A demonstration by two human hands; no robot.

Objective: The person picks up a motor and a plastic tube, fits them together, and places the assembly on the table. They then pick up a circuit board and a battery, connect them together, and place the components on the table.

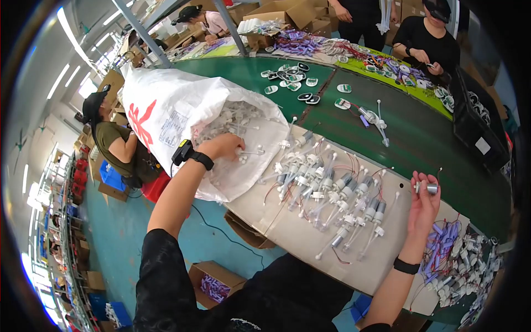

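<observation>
My left hand (225,147) reaches into the mouth of a large white woven sack (160,99). Its fingers are curled on a small white plastic part (242,159), among many loose white plastic parts (235,117) in the sack. Off to the right, my right hand (422,213) holds up a small silver motor (430,188) between thumb and fingers, with a thin wire rising from it. Between my hands, a pile of motor assemblies (332,191) with white fittings, clear tubes and red wires covers a cardboard sheet (276,221).
Beyond the sheet runs a green conveyor belt (354,144) bearing oval white-and-green pieces (290,77) and one wired assembly (373,119). At right lie purple cylinders (441,243), more motors (464,271) and a black crate (481,127). Co-workers stand across the belt and at left.
</observation>
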